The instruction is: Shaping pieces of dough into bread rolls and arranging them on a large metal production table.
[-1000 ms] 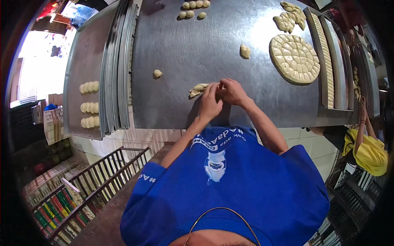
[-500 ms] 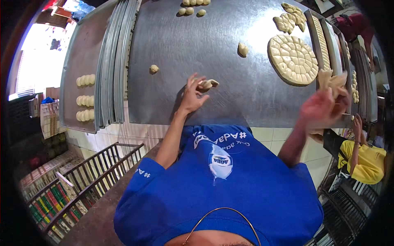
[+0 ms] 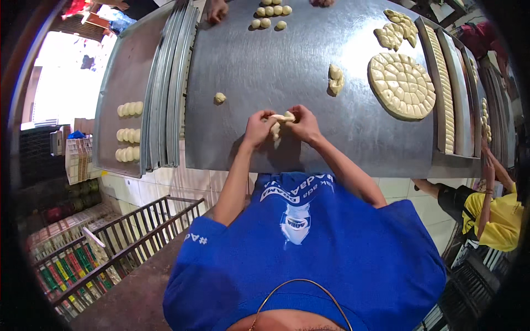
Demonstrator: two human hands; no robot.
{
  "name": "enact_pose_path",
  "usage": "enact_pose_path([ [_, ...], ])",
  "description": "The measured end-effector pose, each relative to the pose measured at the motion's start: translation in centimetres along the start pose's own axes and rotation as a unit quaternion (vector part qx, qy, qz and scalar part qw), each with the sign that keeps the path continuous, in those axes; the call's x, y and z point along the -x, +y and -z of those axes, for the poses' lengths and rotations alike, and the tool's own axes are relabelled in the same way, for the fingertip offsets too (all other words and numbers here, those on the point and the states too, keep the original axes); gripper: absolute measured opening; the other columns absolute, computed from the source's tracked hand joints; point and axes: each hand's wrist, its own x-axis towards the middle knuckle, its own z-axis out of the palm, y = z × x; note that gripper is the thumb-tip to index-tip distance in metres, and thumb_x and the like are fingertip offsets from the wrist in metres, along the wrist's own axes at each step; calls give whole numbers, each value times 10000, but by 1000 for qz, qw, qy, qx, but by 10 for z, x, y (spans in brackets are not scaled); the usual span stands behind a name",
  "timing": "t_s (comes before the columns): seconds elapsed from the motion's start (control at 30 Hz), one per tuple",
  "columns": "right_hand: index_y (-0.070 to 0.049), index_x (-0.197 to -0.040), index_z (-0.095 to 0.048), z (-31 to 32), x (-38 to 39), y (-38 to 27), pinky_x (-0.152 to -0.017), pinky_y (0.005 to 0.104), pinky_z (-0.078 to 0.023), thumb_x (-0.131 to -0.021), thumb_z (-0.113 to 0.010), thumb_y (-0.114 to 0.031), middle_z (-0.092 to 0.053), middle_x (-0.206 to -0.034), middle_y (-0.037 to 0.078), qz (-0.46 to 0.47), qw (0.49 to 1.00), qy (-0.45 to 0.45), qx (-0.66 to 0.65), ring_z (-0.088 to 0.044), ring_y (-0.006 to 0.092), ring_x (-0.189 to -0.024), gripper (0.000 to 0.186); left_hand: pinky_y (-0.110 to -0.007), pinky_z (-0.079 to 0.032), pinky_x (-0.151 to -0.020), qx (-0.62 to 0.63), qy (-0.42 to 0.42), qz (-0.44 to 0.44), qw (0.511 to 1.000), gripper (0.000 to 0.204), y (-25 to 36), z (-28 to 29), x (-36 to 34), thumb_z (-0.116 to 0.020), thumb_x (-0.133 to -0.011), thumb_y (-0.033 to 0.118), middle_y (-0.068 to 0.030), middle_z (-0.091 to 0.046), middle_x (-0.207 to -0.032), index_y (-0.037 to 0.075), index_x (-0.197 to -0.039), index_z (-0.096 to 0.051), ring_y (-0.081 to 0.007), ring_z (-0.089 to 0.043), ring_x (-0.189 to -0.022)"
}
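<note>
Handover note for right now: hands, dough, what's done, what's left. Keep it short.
Left hand and right hand: both pinch one small dough piece over the steel table.
Done: three rows of shaped pieces on the tray at left.
Left: the scored dough round, a loose lump, a small ball and cut chunks lie unshaped.
Another person's hand rests near the balls at the far edge.
</note>
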Motion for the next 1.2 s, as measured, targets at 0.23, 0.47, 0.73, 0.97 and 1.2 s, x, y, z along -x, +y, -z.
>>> enact_pose_path([
  [0.23,-22,-1112,-643,32,40,-88,-822,284,-556,-810,-683,31,-692,-997,106,-26,967,-8,-252,-655,185,-914,309,-245,-521,-764,580,-37,-14,814,300,45,-14,63,-601,-869,31,-96,-648,-1061,71,-1166,-595,-152,-619,-906],
  [0.47,-24,-973,-627,80,53,-84,-712,261,-540,-779,-673,71,-655,-931,89,0,970,29,-242,-636,165,-797,221,-261,-535,-778,391,-109,-120,906,315,22,-4,54,-593,-871,63,-77,-601,-1129,116,-1177,-542,-162,-606,-890],
  [0.73,-34,-1055,-588,153,105,-168,-745,242,-473,-778,-568,132,-609,-1024,88,192,928,150,-282,-573,161,-839,324,-254,-545,-730,644,24,-226,730,220,95,47,108,-618,-848,58,-80,-611,-992,99,-1061,-581,-161,-614,-808],
  [0.97,2,-1129,-547,252,136,-185,-813,236,-480,-881,-487,26,-580,-1073,142,398,845,271,-230,-598,182,-943,257,-348,-586,-855,753,248,-335,509,242,44,123,123,-559,-922,48,-157,-651,-1028,-88,-1119,-598,-233,-663,-885],
  [1.2,-57,-1411,-542,104,71,-111,-898,294,-534,-899,-633,-57,-625,-1282,140,247,923,129,265,-616,196,-1118,519,-393,-512,-887,716,42,-293,632,428,65,58,116,-557,-741,95,-174,-564,-1191,94,-1168,-521,-322,-588,-1059],
])
